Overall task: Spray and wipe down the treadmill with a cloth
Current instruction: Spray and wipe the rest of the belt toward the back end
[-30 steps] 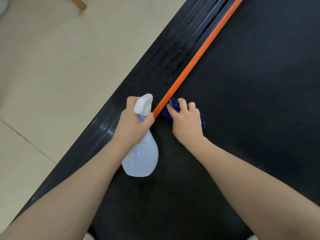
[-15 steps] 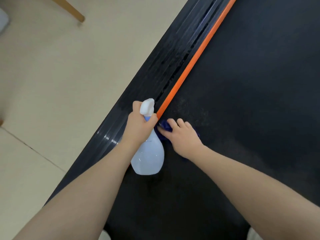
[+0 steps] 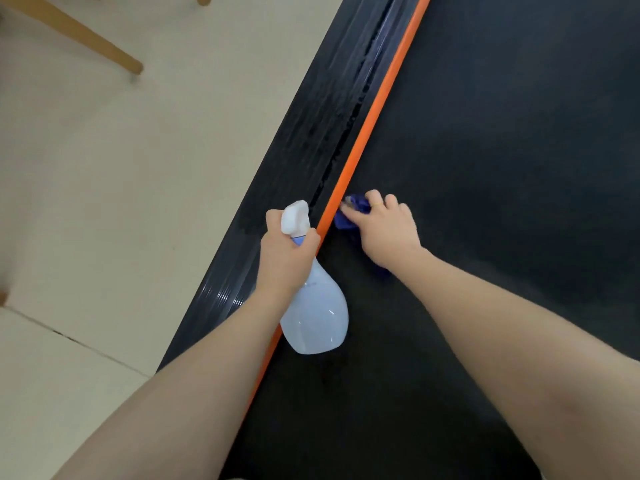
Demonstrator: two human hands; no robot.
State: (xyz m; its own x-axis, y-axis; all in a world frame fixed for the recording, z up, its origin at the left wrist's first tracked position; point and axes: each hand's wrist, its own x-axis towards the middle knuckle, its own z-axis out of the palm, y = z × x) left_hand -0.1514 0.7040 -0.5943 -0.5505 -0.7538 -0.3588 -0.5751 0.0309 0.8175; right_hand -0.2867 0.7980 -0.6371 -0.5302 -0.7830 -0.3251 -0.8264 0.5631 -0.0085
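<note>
Two bare forearms reach in from the bottom edge over the black treadmill belt (image 3: 485, 168), which fills the right side of the view. The pale blue, pear-shaped plastic spray bottle (image 3: 317, 317) hangs above the belt's left margin, its rounded base nearest the camera and its white trigger head (image 3: 294, 216) pointing away. The left hand (image 3: 285, 258) grips the bottle's neck, fingers wrapped round it just below the trigger head, thumb on the right side. The bottle's body overlaps the narrow orange stripe (image 3: 374, 112) that runs diagonally along the belt's left edge.

Just beyond and to the right, the right hand (image 3: 388, 230) presses a crumpled dark blue cloth (image 3: 349, 213) onto the belt, right beside the orange stripe. The fingers curl over the cloth, which shows past the fingertips and under the heel of the hand; a thin gold ring (image 3: 376, 204) sits on one finger.

Left of the stripe lies the treadmill's glossy black ribbed side rail (image 3: 311, 133), with a dark groove next to the stripe. Beyond the rail spreads a beige tiled floor (image 3: 138, 168), and at the top left stands a slanted light wooden furniture leg (image 3: 86, 36).
</note>
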